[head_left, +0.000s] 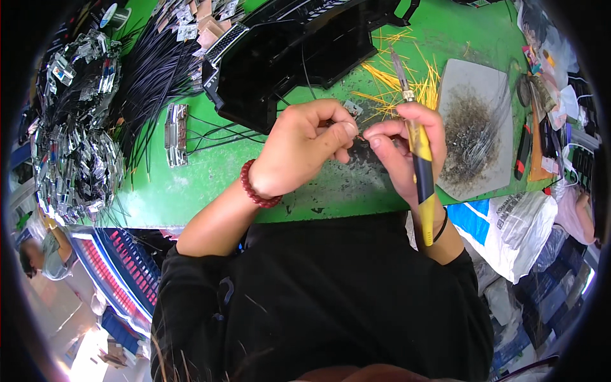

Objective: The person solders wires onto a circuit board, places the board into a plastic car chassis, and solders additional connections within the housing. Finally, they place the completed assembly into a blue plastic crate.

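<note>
My right hand [410, 149] holds a yellow-and-black soldering iron [421, 162], its metal shaft pointing away from me. The thumb and fingertips of that hand pinch a tiny end beside my left hand. My left hand [312, 146] is closed, thumb against forefinger; what lies between them is mostly hidden. Just beyond the fingertips sits a small silvery part [352, 108]. Black wires [216, 132] run from a slotted metal piece [176, 135] toward my left wrist. Behind my hands stands a large black plastic housing [273, 63].
Yellow wires [407, 83] lie scattered beyond my right hand. A grey board [474, 127], scorched and strewn with fine wire, is at the right. Metal parts [83, 146] and black cables [156, 76] are heaped at the left on the green table [254, 207], near a wire spool [115, 16].
</note>
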